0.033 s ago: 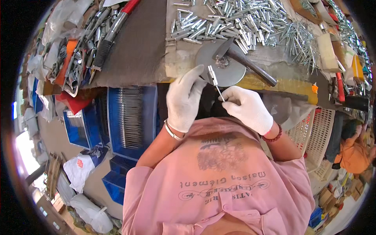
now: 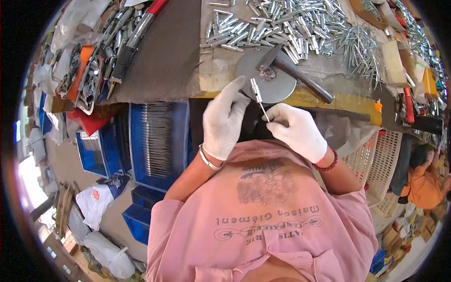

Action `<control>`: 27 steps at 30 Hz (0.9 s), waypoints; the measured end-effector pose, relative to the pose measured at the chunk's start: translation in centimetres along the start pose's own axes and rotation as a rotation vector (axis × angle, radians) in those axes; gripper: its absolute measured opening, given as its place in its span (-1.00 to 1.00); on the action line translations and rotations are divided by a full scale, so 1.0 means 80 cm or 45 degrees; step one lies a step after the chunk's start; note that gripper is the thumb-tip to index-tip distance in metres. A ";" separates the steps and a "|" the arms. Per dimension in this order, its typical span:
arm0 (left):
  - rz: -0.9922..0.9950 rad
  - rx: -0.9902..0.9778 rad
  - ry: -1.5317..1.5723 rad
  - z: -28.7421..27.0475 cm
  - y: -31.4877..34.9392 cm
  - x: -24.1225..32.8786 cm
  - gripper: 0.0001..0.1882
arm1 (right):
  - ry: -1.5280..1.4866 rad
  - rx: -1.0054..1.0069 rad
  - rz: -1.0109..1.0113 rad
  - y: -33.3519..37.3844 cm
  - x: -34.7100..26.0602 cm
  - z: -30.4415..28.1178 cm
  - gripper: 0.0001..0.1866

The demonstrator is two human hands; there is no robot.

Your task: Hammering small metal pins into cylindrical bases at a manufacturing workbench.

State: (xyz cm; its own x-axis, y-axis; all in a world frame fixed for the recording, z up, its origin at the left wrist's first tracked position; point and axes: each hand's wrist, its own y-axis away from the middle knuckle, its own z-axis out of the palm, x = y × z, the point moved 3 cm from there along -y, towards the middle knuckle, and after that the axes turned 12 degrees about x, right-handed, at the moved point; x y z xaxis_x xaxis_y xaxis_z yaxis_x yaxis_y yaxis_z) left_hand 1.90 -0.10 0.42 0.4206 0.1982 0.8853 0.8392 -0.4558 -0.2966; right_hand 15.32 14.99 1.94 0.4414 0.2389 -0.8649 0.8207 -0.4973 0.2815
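Observation:
My right hand (image 2: 299, 130), in a white knit glove, pinches the lower end of a thin metal rod with a thicker silvery sleeve (image 2: 255, 90) at its top. The piece leans upright in front of a round grey metal disc (image 2: 245, 70). To its left, my left hand (image 2: 224, 121), also gloved, has its fingers apart and nothing visible in them; it does not touch the piece. A hammer (image 2: 300, 75) with a dark handle lies across the disc, its head near the middle.
Behind the disc is a heap of metal sleeves (image 2: 282, 30), with thin pins (image 2: 361, 51) to its right. Hand tools (image 2: 127, 56) crowd the bench's left. Below stands a blue bin (image 2: 181, 141) of stacked rods; at right are a cream basket (image 2: 385, 160) and another person (image 2: 423, 183).
My left hand has shifted very slightly to the right. The right hand keeps its pinch on the rod, which stays almost in the same place.

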 end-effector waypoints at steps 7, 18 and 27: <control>-0.701 -0.150 0.337 0.001 0.010 -0.008 -0.33 | 0.068 0.077 -0.105 0.008 -0.012 0.025 -0.78; -0.869 0.450 0.399 -0.149 0.017 -0.073 -0.44 | -0.234 0.290 -0.075 -0.022 -0.009 -0.020 -0.56; -1.063 1.118 -0.349 -0.299 0.136 -0.423 -0.46 | -0.358 0.336 -0.068 -0.038 0.005 -0.021 -0.61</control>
State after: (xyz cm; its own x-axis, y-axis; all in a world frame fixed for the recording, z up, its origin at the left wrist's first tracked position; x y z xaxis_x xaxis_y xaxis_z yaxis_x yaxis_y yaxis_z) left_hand -11.46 -32.50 -24.23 -0.3831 0.3708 0.8460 0.7868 0.6108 0.0885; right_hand 13.62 18.01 1.42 0.2539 0.0507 -0.9659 0.7020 -0.6966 0.1480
